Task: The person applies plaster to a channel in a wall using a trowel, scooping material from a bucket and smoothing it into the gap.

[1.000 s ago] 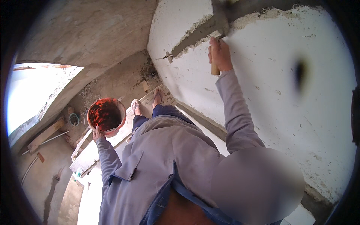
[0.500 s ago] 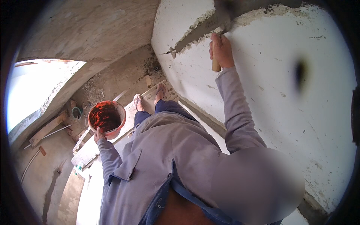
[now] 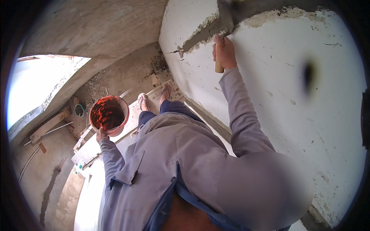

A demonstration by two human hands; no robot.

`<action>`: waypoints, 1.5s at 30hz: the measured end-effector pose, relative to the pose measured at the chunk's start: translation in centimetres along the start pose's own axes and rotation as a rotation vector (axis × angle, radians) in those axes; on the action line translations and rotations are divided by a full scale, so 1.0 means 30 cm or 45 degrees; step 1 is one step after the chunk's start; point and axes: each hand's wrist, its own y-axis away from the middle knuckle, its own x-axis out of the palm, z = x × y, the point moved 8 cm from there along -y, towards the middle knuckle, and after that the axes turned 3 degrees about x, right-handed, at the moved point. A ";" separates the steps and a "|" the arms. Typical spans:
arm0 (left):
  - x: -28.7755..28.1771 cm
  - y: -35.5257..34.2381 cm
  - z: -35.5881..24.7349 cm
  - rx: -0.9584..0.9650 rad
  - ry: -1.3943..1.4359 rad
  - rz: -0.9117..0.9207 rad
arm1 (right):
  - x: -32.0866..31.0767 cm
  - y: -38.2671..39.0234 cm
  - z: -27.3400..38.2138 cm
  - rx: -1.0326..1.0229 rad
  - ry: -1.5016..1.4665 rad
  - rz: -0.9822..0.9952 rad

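Left hand [image 3: 101, 135], grip curled on rim, holds orange bucket [image 3: 118, 130]; dark residue [image 3: 111, 116] smeared inside. Right hand [image 3: 225, 53], grip wrapped round wooden-handled trowel [image 3: 219, 67] at grey strip [image 3: 204, 35]. Green-rimmed container [image 3: 79, 111] near plank [image 3: 50, 126], contents unclear.

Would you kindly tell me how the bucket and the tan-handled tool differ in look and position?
The bucket is wide, round and reddish; the tan-handled tool has a slim handle. The bucket is on the person's left, its rim in the left hand; the tool is up at the white wall in the right hand. The bucket's open mouth shows plainly; the tool's far end is blurred. Both are held.
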 end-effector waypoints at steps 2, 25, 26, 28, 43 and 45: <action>0.000 -0.004 -0.005 0.010 -0.005 0.013 | 0.012 -0.009 -0.153 0.085 0.187 -0.021; -0.088 0.035 0.088 -0.076 0.075 -0.045 | 0.049 -0.054 -0.250 0.053 0.062 0.079; -0.100 0.014 0.130 -0.107 0.088 -0.025 | 0.046 -0.077 -0.163 -0.058 0.069 0.081; -0.104 -0.028 0.172 -0.157 0.126 0.017 | 0.058 -0.089 -0.120 -0.045 0.119 0.052; -0.088 0.015 0.121 -0.180 0.053 -0.039 | 0.096 -0.153 -0.297 0.153 0.122 0.025; -0.072 0.020 0.085 -0.138 0.014 -0.033 | 0.119 -0.159 -0.469 0.345 0.234 0.081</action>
